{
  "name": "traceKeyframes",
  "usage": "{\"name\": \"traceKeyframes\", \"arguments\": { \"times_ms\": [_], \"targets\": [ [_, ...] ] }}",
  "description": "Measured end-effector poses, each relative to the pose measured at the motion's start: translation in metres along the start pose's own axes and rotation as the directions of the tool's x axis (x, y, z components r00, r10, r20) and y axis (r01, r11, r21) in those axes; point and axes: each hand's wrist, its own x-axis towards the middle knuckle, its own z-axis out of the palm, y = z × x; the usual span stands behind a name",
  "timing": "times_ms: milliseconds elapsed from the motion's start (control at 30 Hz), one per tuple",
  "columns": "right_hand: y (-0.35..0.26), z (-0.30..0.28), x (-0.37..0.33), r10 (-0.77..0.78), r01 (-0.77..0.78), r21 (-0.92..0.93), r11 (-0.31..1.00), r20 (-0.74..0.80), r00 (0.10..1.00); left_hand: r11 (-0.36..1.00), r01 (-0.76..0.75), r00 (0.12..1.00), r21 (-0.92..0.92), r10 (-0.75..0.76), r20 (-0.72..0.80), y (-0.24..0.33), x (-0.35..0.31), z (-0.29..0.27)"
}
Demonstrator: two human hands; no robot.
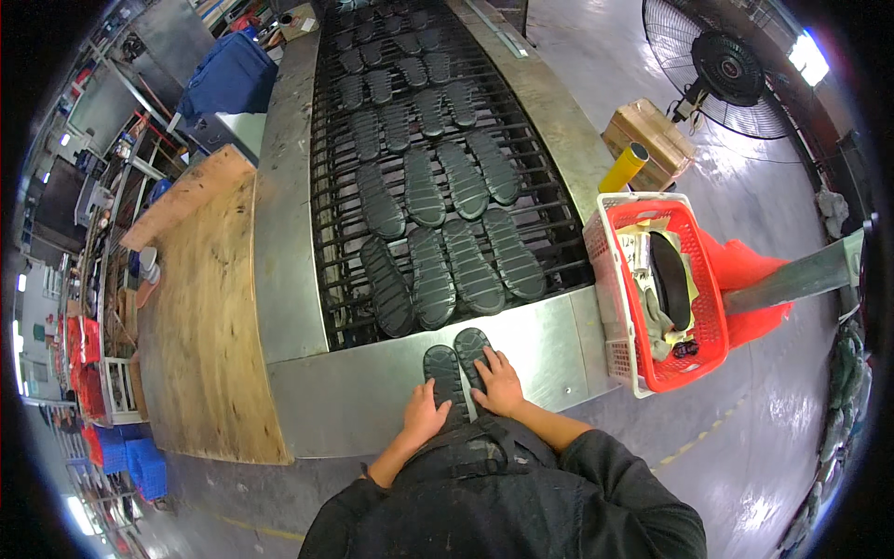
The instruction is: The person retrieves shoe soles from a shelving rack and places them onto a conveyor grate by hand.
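Observation:
Two dark rubber shoe soles lie side by side on the steel ledge [354, 391] at the near end of a conveyor. My left hand [425, 414] rests on the near end of the left sole [441, 365]. My right hand [498, 383] presses flat on the right sole [470, 345]. Both hands lie fingers forward on the soles. Beyond them, several more black soles [438, 270] sit in rows on the wire-mesh belt [345, 307], running away from me.
A red and white plastic basket [700, 307] with a sole and paper stands at the right end of the ledge. A wooden table [200, 317] borders the left. A floor fan [722, 70], a cardboard box [652, 135] and a yellow roll [622, 168] stand far right.

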Motion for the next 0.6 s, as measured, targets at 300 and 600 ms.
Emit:
{"name": "traceKeyframes", "arguments": {
  "times_ms": [300, 600],
  "targets": [
    [0.035, -0.036, -0.022, 0.356, -0.355, -0.048, 0.934, 0.023, 0.934, 0.994, -0.003, 0.912, 0.111, 0.048, -0.408, -0.018, 0.116, -0.042],
    [0.153, -0.133, 0.152, 0.314, -0.356, -0.084, 0.931, -0.316, 0.895, 0.912, 0.407, 0.845, 0.054, -0.353, -0.401, -0.005, 0.266, -0.098]
  ]
}}
